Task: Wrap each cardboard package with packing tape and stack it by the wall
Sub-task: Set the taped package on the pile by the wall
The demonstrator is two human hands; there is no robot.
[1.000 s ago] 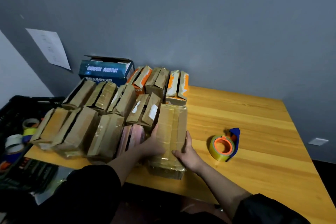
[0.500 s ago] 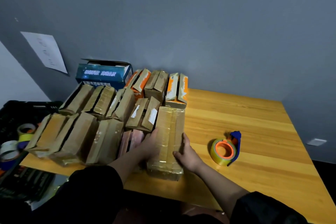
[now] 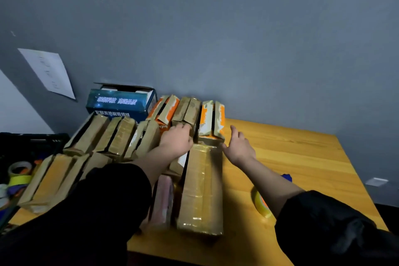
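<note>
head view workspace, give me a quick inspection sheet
surface: wooden table, bare on its right side, set against a grey wall.
job's things: taped package lies lengthwise at the front of the stack; cardboard packages in rows toward the wall; tape roll beside the right forearm, partly hidden.
clutter: blue printed box at the wall behind the packages; black crate with spare tape rolls off the table's left edge.
grips: left hand rests on the packages just beyond the taped package; right hand open at its far right corner, holding nothing.
cables: nothing seen.
surroundings: paper sheet on the wall, white floor plate at right.
</note>
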